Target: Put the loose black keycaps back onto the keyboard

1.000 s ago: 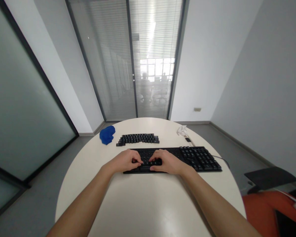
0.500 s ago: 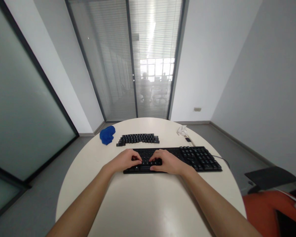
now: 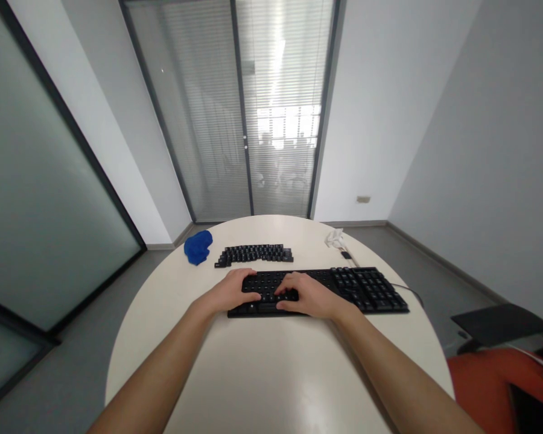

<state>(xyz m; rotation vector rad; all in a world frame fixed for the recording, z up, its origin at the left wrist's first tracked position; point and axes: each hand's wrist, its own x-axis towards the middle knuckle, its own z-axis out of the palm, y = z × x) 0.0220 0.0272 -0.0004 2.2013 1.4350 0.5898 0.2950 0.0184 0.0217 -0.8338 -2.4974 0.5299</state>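
A black keyboard [image 3: 314, 276] lies across the table; keycaps cover its right part, while the left and middle show bare key sockets. At its left end rests my left hand [image 3: 230, 292], thumb along the lower rows and fingers reaching to the back edge, spread with nothing seen in them. Over the middle, my right hand [image 3: 310, 295] bends its fingers down onto the sockets. Its thumb lies apart from the index finger, near the front edge, and I see nothing between them. Behind the keyboard, loose black keycaps [image 3: 256, 253] sit in several rows.
The round white table [image 3: 253, 374] carries a crumpled blue cloth [image 3: 198, 247] at the back left. White crumpled tissue [image 3: 335, 237] and a thin stick with a dark end [image 3: 346, 255] lie at the back right. A cable [image 3: 409, 290] leaves the keyboard. An orange chair [image 3: 475, 380] stands at right.
My left hand has opened from a curled, pinched shape, its fingers stretching toward the keyboard's back edge. My right hand stays in nearly the same place. The view has shifted slightly.
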